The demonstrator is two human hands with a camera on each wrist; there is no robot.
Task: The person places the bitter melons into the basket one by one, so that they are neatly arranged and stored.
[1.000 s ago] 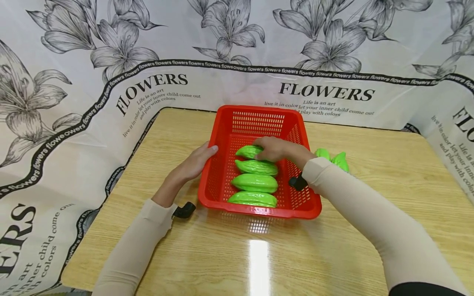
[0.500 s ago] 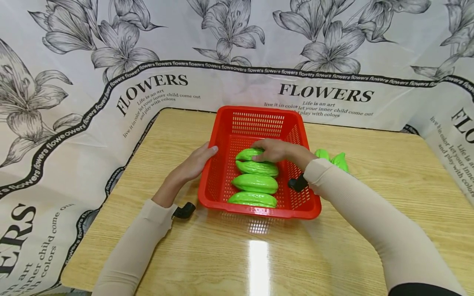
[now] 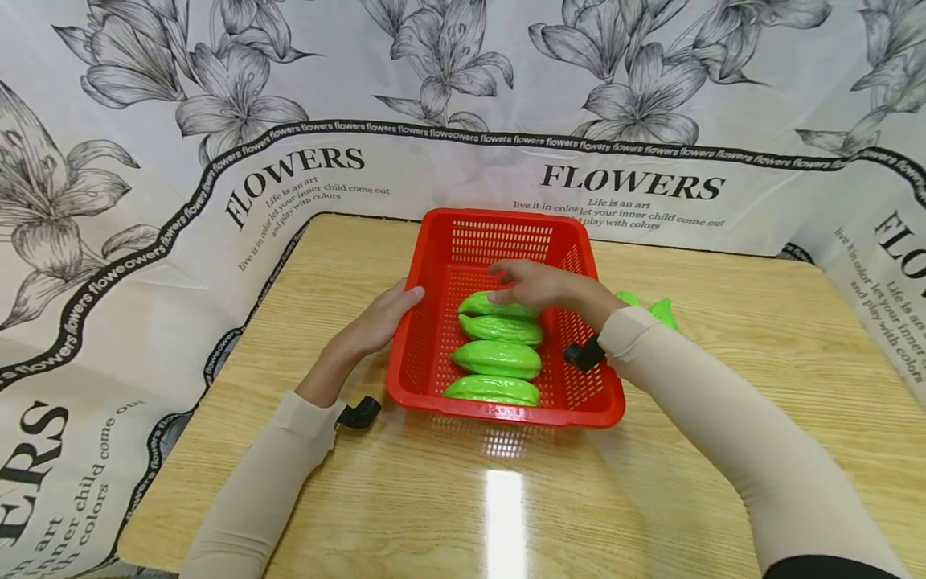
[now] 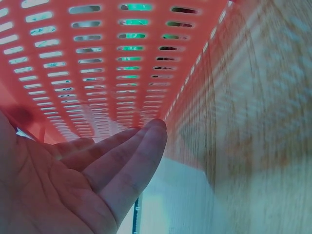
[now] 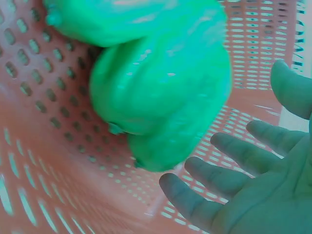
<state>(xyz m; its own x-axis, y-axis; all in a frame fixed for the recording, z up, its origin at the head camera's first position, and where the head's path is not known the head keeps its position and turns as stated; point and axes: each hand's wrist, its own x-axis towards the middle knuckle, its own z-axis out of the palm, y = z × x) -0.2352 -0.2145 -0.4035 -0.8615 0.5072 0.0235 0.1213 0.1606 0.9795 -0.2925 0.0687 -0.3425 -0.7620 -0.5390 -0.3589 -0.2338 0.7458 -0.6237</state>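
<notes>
A red plastic basket [image 3: 506, 413] stands on the table with several green bitter melons in a row inside it. My left hand [image 3: 379, 320] holds the basket's left side, thumb over the rim; in the left wrist view its fingers [image 4: 131, 170] lie along the outside of the slotted wall. Inside the basket, my right hand [image 3: 538, 285] hovers by the farthest bitter melon [image 3: 477, 304], partly covering it in the head view. The right wrist view shows this hand's fingers [image 5: 219, 178] spread, a small gap away from the bitter melons [image 5: 161, 83].
More green bitter melons [image 3: 661, 311] lie on the wooden table [image 3: 760, 338] right of the basket, partly hidden by the right forearm. A flower-printed cloth [image 3: 448, 169] hangs behind the table and along its left side.
The right hand has let go of the farthest bitter melon; its fingers have lifted and spread. That bitter melon has shifted slightly nearer. The left hand stays on the basket.
</notes>
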